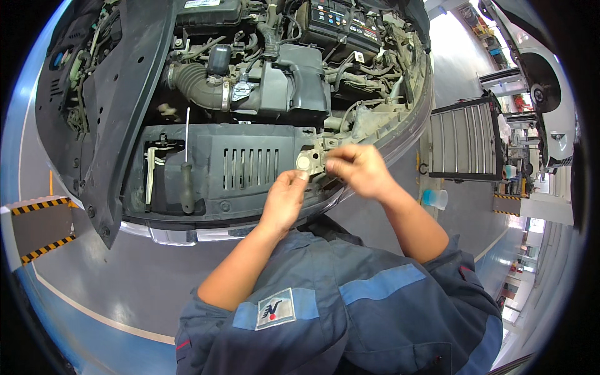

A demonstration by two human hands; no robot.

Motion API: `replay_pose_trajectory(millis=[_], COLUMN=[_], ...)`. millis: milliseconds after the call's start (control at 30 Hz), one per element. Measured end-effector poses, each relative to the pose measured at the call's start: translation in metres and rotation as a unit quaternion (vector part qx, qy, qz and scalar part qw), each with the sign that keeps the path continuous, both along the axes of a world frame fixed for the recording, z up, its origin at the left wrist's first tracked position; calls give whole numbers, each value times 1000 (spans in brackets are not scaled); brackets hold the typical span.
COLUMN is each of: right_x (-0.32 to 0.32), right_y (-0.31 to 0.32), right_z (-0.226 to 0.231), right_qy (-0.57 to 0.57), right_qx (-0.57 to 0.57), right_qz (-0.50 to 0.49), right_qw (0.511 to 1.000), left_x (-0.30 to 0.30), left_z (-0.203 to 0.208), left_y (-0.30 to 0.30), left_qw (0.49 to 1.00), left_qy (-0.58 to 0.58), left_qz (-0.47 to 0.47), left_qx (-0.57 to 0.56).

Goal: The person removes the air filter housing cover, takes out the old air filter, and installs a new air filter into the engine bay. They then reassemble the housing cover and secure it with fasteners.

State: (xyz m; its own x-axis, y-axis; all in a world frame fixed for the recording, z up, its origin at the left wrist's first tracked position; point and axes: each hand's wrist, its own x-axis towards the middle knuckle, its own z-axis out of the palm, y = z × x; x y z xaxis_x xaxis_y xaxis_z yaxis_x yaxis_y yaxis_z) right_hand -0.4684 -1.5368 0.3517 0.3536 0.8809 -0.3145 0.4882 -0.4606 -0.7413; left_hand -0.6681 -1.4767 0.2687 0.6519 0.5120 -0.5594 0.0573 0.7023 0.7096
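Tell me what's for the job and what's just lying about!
Probably the job:
- pale round piece
- left hand at its edge
- right hand nearby

Probably just lying about:
- screwdriver, though perhaps useful
- bluish container
- grey ribbed cart

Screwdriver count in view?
1: a dark-handled screwdriver lies on the black slotted cover, to the left of the left hand. More could be hidden elsewhere.

A dark blue-grey cloth work jacket (387, 325) has elbow-length sleeves (203, 317) with small red marks (182, 344), a light blue chest band (382, 284) and, at left, a square white patch (285, 314) with dark emblem (270, 307) and red dot (272, 317); left hand (286, 199) and right hand (364, 170) are bare.
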Motion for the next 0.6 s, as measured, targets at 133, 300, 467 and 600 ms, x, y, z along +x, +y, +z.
replay_pose_trajectory(millis=[133, 300, 467, 600], right_x=[33, 51, 53, 51], right_y=[40, 63, 70, 71], right_z=[-25, -72, -88, -87], right_qy=[-256, -332, -358, -364], right_qx=[42, -59, -91, -99], right_qz=[-6, 22, 37, 42], right_qw=[966, 941, 928, 925], left_x=[-50, -109, -146, -153], left_z=[5, -4, -14, -18], left_y=[16, 11, 0, -2], left_qw=[992, 992, 983, 977], left_qy=[-65, -39, -26, -20], left_qz=[-23, -12, 43, 70], left_qx=[-103, -122, -175, -200])
